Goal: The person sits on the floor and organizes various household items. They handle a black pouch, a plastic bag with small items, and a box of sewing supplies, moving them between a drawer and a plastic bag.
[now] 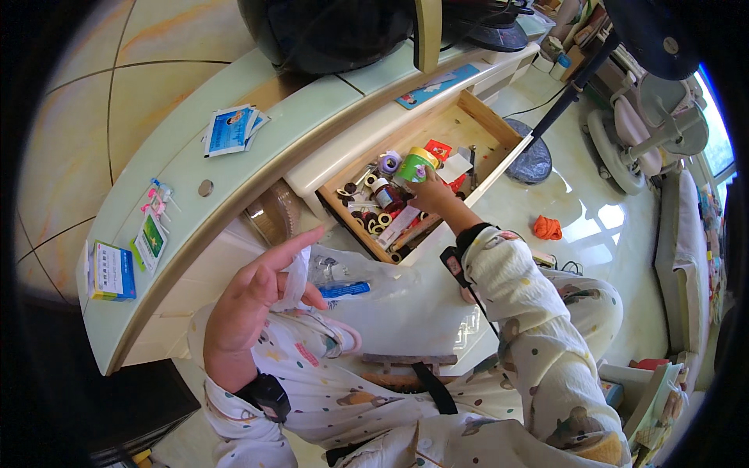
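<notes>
My right hand (pixel 434 194) reaches into a pulled-out wooden drawer (pixel 491 124), its fingers around a green jar with a yellow lid (pixel 417 166). Around the jar lie a brown bottle with a white cap (pixel 387 194), a purple roll (pixel 389 162), a red packet (pixel 437 149) and many small round pieces. My left hand (pixel 251 301) has a translucent plastic bag (pixel 357 260) by its edge, held between the fingers with the index finger pointing out. The bag hangs below the drawer's near corner, with a blue packet (pixel 344 289) showing in it.
On the curved glass top (pixel 175 169) sit blue sachets (pixel 231 131), a medicine box (pixel 112 272), a green-and-white packet (pixel 151 241) and a dark appliance (pixel 327 35). A dark pole (pixel 591 76) rises right of the drawer. An orange cloth bundle (pixel 547 228) lies on the floor.
</notes>
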A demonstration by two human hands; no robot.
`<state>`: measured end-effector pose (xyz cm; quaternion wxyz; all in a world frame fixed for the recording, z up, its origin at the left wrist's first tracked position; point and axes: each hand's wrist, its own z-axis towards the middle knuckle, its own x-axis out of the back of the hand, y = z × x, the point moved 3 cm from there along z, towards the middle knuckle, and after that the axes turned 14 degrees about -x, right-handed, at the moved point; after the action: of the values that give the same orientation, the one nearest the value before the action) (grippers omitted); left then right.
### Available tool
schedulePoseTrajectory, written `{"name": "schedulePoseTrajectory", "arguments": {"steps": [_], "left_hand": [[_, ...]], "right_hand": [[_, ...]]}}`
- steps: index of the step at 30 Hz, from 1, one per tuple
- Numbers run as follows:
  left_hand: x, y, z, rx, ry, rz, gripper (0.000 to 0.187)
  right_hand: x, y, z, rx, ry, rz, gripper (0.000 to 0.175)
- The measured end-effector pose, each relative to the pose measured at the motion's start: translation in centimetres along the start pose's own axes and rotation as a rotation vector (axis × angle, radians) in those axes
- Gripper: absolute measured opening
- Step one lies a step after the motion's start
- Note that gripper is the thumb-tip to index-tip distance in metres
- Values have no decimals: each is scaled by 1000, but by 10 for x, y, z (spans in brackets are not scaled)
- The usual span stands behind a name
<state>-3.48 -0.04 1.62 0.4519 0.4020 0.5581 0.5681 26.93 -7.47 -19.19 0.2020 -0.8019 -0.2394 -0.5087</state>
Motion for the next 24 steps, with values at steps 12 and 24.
{"name": "schedulePoseTrajectory", "arguments": {"steps": [12,24], "left_hand": [[2,-4,-1,-42,140,17,71],[-11,-7,7,40,72,-166,93]], "right_hand": [[74,13,-23,261,468,591,17],[73,-98,-158,1023,-79,591,13]]}}
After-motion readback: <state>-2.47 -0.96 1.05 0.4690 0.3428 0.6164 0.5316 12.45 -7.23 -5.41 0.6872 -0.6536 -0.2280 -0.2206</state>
